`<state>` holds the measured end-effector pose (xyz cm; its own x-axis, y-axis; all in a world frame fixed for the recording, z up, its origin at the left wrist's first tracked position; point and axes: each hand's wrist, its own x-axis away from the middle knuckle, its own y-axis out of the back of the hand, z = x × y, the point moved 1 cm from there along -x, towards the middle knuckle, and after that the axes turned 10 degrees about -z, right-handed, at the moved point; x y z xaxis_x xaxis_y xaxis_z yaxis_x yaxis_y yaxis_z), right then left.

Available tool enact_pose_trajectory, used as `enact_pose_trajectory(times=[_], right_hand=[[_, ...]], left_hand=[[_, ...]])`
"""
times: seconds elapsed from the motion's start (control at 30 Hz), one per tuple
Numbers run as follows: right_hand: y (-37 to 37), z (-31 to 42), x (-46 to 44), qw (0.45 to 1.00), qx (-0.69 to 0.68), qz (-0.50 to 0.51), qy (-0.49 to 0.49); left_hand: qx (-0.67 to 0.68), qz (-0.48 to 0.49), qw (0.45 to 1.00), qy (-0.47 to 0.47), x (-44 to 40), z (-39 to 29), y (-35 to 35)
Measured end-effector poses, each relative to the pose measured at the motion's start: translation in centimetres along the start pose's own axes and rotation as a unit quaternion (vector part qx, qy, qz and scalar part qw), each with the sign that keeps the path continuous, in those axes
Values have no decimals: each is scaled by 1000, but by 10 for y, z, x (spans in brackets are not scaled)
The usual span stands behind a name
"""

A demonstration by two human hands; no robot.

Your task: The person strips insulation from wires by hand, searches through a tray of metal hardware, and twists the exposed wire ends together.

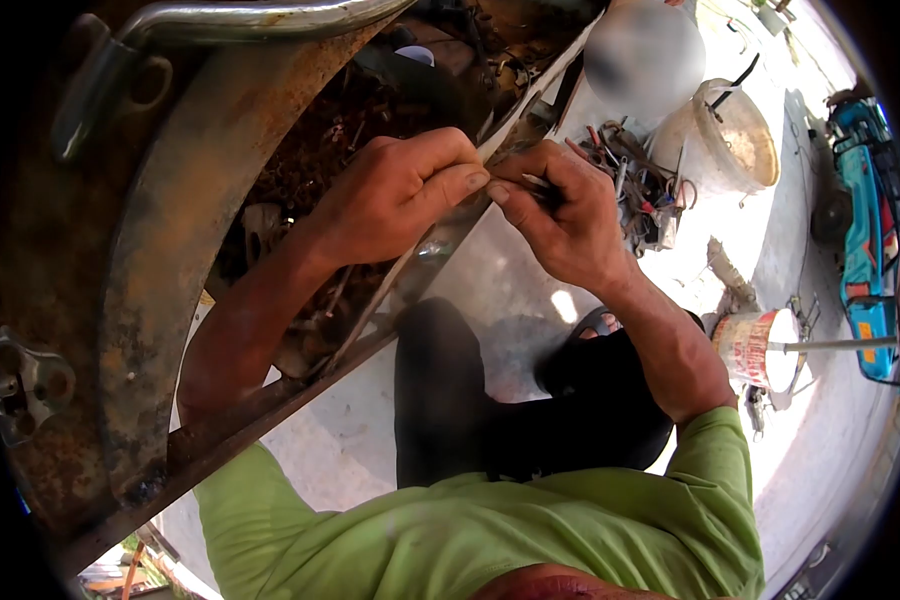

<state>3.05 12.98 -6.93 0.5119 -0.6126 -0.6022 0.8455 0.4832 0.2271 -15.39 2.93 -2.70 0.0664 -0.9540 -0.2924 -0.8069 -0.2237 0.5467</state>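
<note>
My left hand [405, 195] reaches over the metal edge [270, 400] of a rusty tray, its thumb and forefinger pressed together in a pinch. My right hand [570, 215] meets it fingertip to fingertip, also pinched, with the fingers curled. Whatever sits between the fingertips is too small and too covered to name. Below and behind the left hand lie many small rusty metal pieces [305, 155] inside the tray. Part of a long pale strip or rim runs behind the fingertips.
A curved rusty panel [170, 250] and a shiny bent metal bar [260, 20] stand at left. Beyond my right hand are a heap of hand tools [640, 185], a whitish bucket [675, 150], a labelled paint pail [745, 350] and a teal machine [860, 220].
</note>
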Motion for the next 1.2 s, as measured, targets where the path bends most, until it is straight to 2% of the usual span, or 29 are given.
enact_pose_trajectory(times=[0.03,0.27,0.33,0.43,0.5,0.53,0.67,0.77,0.87,0.93,0.97,1.17,1.2], right_hand=[[-1,0,-1,999,20,0,29],[4,15,2,979,-72,52,-181],[2,11,1,962,-152,57,-221],[-4,6,2,917,-242,69,-308],[4,5,-2,845,-323,86,-417],[8,-3,-2,822,-334,127,-443],[10,-3,0,771,-401,182,-460],[10,-8,1,827,-345,184,-403],[6,0,3,937,-162,151,-270],[5,8,0,972,-53,137,-184],[5,11,-1,982,3,128,-139],[3,4,0,992,114,49,-6],[3,4,0,992,106,53,-36]], left_hand=[[-1,-1,1000,1,0,-3,0],[-18,-33,997,-64,4,-7,-1],[-27,-18,998,-60,3,-8,2],[-41,-24,997,-54,2,-6,3],[-26,-51,998,-37,2,-8,5],[-19,-66,997,-29,3,-8,7],[11,-37,999,-10,2,-4,6],[18,-34,999,16,0,-2,6],[35,-27,997,64,-1,0,4],[91,-29,990,99,-1,10,-3],[119,-29,986,116,-2,13,-7],[162,1,968,192,-5,16,-9],[161,2,969,189,-5,17,-9]])
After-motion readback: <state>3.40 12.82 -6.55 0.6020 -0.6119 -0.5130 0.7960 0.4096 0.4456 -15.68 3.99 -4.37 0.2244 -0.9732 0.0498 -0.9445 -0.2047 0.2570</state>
